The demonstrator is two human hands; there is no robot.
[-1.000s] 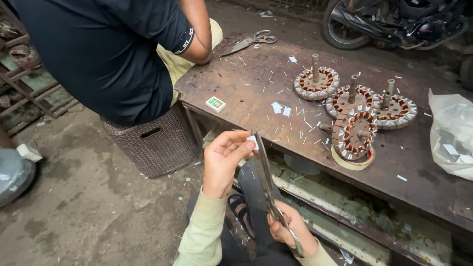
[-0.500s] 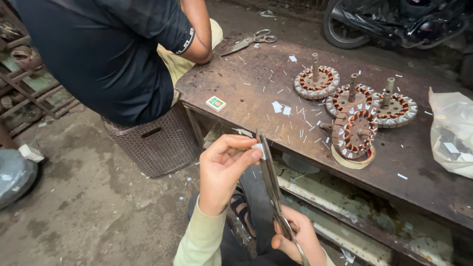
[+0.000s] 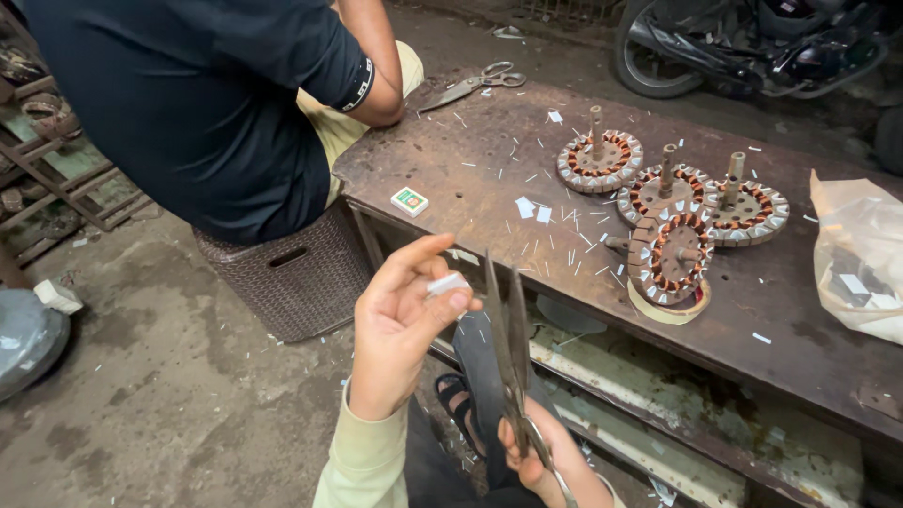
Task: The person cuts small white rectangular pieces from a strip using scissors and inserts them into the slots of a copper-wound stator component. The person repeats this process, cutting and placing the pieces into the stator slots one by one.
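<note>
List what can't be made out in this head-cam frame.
- Right hand: partly cut off by the bottom edge; the scissors handles are covered by its fingers.
- White strip in the left hand: its length is hidden by the pinching fingertips.
- Plastic bag: cut off by the right edge, contents blurred.
- Seated person: cut off by the top edge.

Rusty brown table (image 3: 470, 160); copper-and-white stators (image 3: 599, 157); white strip (image 3: 446, 283); brown woven stool (image 3: 292, 277).
</note>
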